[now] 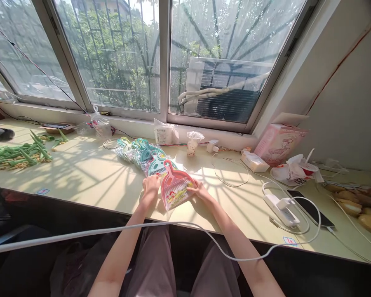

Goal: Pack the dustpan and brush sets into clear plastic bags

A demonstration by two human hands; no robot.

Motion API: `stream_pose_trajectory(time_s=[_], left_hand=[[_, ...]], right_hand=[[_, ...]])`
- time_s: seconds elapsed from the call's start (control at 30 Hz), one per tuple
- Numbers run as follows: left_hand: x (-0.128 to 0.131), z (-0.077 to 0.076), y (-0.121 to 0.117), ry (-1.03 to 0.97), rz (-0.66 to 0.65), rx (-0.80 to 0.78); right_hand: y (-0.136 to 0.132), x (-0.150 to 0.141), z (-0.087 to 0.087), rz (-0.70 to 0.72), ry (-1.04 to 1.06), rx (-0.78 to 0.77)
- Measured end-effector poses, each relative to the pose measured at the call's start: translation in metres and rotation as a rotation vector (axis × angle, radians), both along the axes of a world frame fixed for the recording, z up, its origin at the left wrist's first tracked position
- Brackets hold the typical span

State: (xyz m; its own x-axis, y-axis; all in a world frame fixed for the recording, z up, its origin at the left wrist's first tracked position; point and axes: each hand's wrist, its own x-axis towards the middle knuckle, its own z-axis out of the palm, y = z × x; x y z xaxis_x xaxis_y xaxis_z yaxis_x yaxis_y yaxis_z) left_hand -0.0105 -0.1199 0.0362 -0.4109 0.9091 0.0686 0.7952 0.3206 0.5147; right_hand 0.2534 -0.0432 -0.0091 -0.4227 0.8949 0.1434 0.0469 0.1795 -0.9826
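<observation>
A pink mini dustpan-and-brush set (175, 185) in clear wrapping, with a printed card at its wide end, is tilted up over the table in front of me. My right hand (199, 190) grips its right edge, thumb on the front. Along its left edge is my left hand (151, 185), closed with the fingers curled against the wrapping; the fingertips are partly hidden. Just behind lies a teal dustpan set (157, 164). More wrapped sets in teal and green (130, 149) lie in an overlapping row toward the back left.
Green-handled items (27, 150) are heaped at left. Along the window stand a plastic cup (193, 144) and a white packet (163, 133). At right are a pink box (280, 142), a power strip (280, 209) and a phone (311, 208). A white cable (111, 227) crosses before my forearms.
</observation>
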Motion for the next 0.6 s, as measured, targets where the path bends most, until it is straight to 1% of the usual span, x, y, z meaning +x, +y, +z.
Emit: stream_pose_trajectory(time_s=[0.1, 0.2, 0.3, 0.37, 0.43, 0.47, 0.53, 0.6], left_hand=[[-0.002, -0.008, 0.004, -0.08, 0.102, 0.141], [-0.01, -0.012, 0.011, -0.174, 0.236, 0.344], [-0.023, -0.014, 0.019, -0.32, 0.254, 0.457], [-0.032, -0.012, 0.023, -0.359, 0.27, 0.469], [-0.042, -0.009, 0.026, -0.348, 0.302, 0.461], [-0.047, -0.007, 0.027, -0.343, 0.295, 0.448], [-0.058, -0.002, 0.027, -0.358, 0.229, 0.404], [-0.07, 0.001, 0.028, -0.399, 0.127, 0.357]], right_hand=[[0.014, -0.022, -0.005, -0.064, -0.125, 0.135], [0.025, -0.037, -0.008, -0.145, -0.278, 0.235], [0.031, -0.052, -0.011, -0.245, -0.352, 0.28], [0.033, -0.065, -0.013, -0.293, -0.344, 0.299], [0.035, -0.078, -0.013, -0.31, -0.316, 0.314], [0.037, -0.085, -0.012, -0.311, -0.308, 0.312], [0.041, -0.095, -0.007, -0.307, -0.322, 0.268], [0.044, -0.103, 0.0, -0.302, -0.357, 0.193]])
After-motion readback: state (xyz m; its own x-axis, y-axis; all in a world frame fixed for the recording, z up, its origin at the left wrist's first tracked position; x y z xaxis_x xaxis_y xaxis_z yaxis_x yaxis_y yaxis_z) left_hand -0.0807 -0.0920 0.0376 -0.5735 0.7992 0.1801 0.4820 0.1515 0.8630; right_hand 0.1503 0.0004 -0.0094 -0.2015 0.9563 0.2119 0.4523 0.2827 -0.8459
